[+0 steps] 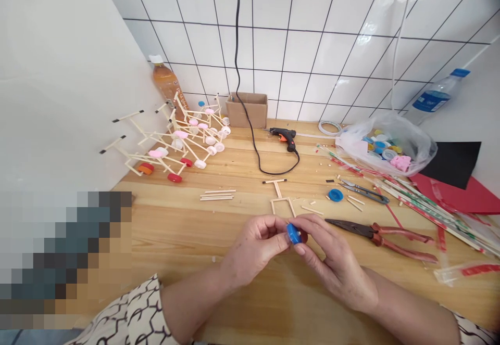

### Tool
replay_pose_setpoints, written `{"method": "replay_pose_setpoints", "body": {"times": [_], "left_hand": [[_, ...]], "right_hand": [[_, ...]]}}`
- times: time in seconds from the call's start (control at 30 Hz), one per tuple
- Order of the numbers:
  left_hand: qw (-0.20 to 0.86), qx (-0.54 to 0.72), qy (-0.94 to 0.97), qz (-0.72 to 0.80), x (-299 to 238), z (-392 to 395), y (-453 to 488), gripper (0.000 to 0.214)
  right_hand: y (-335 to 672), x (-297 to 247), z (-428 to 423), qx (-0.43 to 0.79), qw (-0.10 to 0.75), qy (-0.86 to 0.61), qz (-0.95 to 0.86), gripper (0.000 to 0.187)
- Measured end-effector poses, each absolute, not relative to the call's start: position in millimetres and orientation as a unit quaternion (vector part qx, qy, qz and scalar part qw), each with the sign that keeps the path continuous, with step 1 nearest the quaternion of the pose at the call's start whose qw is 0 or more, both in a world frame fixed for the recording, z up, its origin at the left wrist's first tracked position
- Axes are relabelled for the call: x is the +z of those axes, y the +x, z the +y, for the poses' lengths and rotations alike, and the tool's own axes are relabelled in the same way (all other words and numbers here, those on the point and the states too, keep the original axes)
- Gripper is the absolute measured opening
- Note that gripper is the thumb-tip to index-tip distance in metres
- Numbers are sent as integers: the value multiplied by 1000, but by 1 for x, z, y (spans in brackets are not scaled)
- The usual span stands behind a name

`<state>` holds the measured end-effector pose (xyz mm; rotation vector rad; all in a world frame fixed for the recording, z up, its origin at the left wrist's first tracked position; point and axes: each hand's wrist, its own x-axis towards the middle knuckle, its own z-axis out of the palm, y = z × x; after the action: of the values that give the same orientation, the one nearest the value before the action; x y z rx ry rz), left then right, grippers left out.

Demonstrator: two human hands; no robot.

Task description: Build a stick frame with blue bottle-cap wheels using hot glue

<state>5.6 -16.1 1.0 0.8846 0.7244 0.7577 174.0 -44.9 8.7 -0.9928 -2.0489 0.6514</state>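
A blue bottle cap [294, 233] is held on edge between both hands, with a small pale spot at its middle. My left hand [250, 248] pinches it from the left between thumb and finger. Closed in from the other side is my right hand [332, 262], its fingertips at the cap's rim. Just beyond the fingers lies a small frame of thin wooden sticks [278, 191] with a black-tipped crossbar; its near end is hidden by my hands. Another blue cap [335, 195] rests on the wooden table [175, 251].
Pliers [375, 233] and thread snips [365, 191] lie to the right. A glue gun [285, 138], cardboard box [247, 111] and bag of caps [390, 150] stand farther back. Stick carts with cap wheels [175, 177] crowd the left, near loose sticks [217, 196].
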Motion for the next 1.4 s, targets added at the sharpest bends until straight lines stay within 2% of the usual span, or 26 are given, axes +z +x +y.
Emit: {"method": "replay_pose_setpoints", "body": {"times": [0.53, 1.07, 1.4], "left_hand": [[781, 362, 408, 303, 1, -15, 5, 15], [783, 335, 421, 313, -2, -14, 5, 23], [723, 354, 503, 316, 16, -19, 11, 21]], "right_hand": [[176, 9, -44, 210, 369, -391, -817, 34], [177, 8, -43, 204, 375, -382, -820, 32], [182, 16, -46, 158, 385, -379, -827, 30]]}}
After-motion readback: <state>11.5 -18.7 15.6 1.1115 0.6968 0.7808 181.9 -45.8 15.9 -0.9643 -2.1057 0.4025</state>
